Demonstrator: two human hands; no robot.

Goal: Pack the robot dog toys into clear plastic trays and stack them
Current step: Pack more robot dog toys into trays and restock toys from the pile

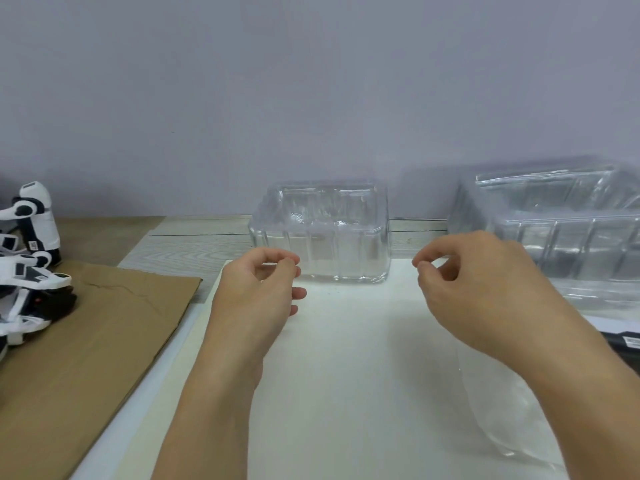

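A clear plastic tray (320,233) stands at the far edge of a white sheet (346,375), against the wall, and nothing shows inside it. My left hand (258,292) hovers just in front of its left corner, fingers loosely curled, thumb near the index tip, holding nothing. My right hand (474,285) hovers to the tray's right in the same loose curl, with nothing in it. Several white-and-black robot dog toys (27,271) are piled at the far left edge. A stack of clear trays (561,237) sits at the right.
A brown cardboard sheet (86,358) covers the table's left side under the toys. A crumpled clear plastic bag (512,420) lies under my right forearm. A black object with a label (623,337) shows at the right edge. A grey wall closes off the back.
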